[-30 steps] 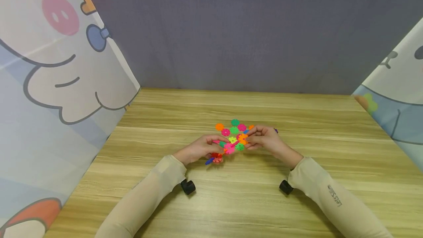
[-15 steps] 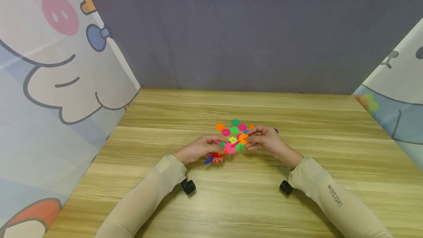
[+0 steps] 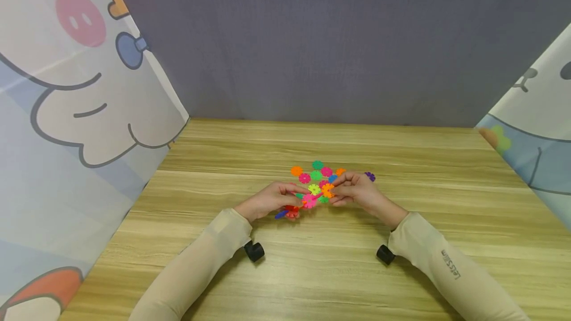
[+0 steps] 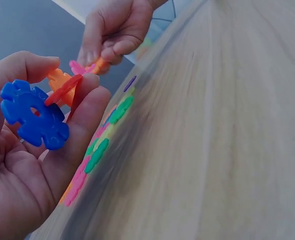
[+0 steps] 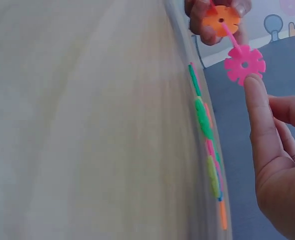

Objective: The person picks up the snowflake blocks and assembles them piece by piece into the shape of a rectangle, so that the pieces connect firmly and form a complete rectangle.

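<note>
My left hand [image 3: 272,199] grips a chain of slotted snowflake discs above the table. A blue disc [image 4: 35,117] hangs at its near end, joined to a red disc [image 4: 63,90]. Beyond the fingertips come an orange disc [image 5: 221,21] and a pink disc [image 5: 244,64] set at angles to each other. At the chain's far end, my right hand [image 3: 363,194] pinches another orange disc [image 3: 327,190] between thumb and fingers, right beside the pink one. In the right wrist view that last disc is hidden behind the fingers.
Several loose snowflake discs lie flat just beyond the hands, among them an orange one [image 3: 296,171], a teal one [image 3: 317,164] and a yellow one [image 3: 314,189]. A purple disc [image 3: 370,176] lies apart, behind the right hand. A grey panel [image 3: 330,43] borders the wooden table's [image 3: 321,276] back.
My right hand has shifted slightly down with the orange disc, uncovering more of the purple and blue discs behind it. The held chain has tilted a little; the left hand stays nearly in place.
</note>
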Available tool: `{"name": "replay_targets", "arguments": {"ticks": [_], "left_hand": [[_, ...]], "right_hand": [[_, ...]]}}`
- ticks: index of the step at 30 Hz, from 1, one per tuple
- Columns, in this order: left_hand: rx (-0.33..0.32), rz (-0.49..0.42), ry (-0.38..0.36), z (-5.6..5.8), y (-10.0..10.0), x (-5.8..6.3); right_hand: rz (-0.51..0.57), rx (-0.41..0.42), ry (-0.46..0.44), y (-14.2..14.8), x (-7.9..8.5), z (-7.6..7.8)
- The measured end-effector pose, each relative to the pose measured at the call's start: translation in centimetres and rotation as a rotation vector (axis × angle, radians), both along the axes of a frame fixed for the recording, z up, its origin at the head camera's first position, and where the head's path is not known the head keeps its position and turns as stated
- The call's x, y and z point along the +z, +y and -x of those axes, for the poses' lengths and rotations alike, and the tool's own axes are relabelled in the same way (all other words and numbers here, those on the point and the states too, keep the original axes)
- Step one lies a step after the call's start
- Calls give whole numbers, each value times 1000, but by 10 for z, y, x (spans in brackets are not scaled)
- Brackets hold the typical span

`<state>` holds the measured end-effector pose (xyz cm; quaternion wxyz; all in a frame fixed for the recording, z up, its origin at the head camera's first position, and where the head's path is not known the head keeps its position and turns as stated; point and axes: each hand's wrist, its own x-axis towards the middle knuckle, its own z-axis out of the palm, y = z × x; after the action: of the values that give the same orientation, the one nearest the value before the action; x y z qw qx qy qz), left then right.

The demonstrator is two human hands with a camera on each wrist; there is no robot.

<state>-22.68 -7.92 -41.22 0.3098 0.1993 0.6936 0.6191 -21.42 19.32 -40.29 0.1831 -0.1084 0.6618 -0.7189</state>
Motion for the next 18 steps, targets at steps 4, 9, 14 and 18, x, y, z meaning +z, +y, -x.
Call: {"name": "replay_targets", "arguments": {"ticks": [4, 9, 14, 18], "left_hand": [[-5, -7, -8, 1, 0, -1], [6, -9, -7, 2, -1, 0], [19, -10, -17, 1, -1, 1], [25, -3, -22, 1, -1, 2]], "right_hand": [[15, -11, -24, 0, -3, -1], [52, -24, -47, 0, -4, 0], [57, -14, -67, 0, -2, 1], [63, -18, -67, 0, 1, 1]]}}
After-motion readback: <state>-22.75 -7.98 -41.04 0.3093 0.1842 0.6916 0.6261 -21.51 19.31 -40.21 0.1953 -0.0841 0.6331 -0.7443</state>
